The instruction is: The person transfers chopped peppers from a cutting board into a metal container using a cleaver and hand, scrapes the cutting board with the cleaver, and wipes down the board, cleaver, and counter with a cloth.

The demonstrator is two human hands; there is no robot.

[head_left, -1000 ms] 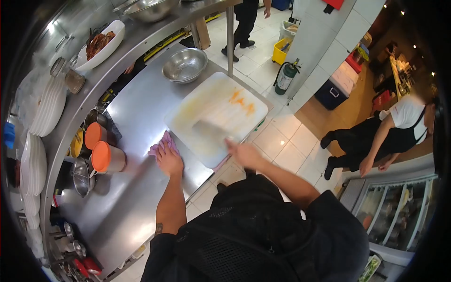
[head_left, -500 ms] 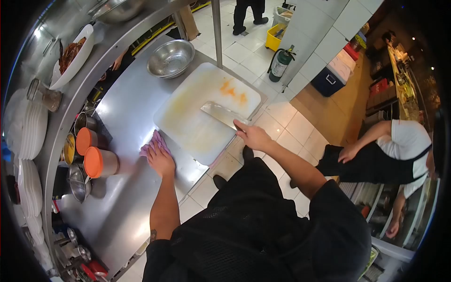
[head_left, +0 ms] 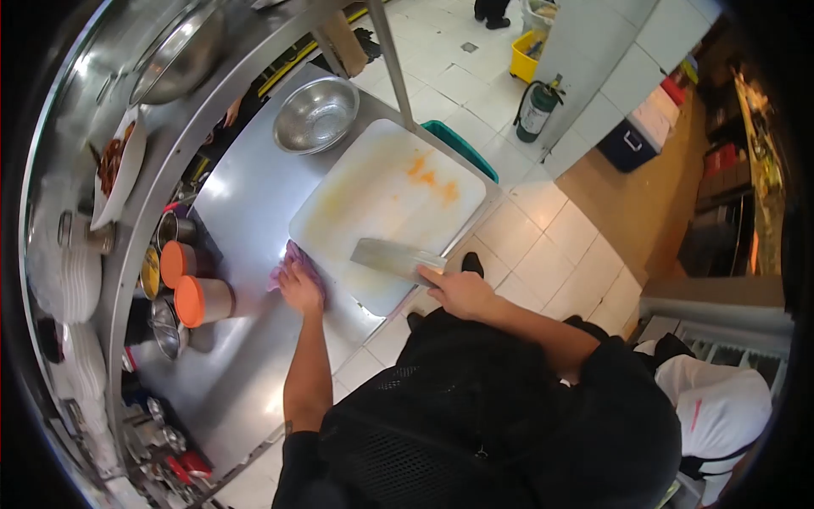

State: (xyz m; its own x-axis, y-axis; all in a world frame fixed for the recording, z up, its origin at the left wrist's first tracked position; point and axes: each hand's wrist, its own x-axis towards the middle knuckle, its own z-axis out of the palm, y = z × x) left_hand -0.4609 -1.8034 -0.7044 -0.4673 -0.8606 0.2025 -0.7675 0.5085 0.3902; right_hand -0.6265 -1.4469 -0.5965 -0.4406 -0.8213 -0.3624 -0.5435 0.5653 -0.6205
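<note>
We look down on a steel desk [head_left: 237, 199] where a white board [head_left: 365, 195] lies along the edge, smeared yellow on its left side and orange toward its far right corner. The right hand [head_left: 463, 294] is closed around the handle of a knife [head_left: 392, 255], whose broad blade lies over the near part of the board; we cannot tell whether it touches. The left hand [head_left: 300, 287] rests on a purple cloth [head_left: 295, 254] on the desk, just left of the board, fingers slightly spread and bent; we cannot tell whether they grip it. Beyond the board's far left corner we see a metal bowl [head_left: 316, 114]. Two orange-lidded tubs [head_left: 208, 301] stand left of the cloth.
</note>
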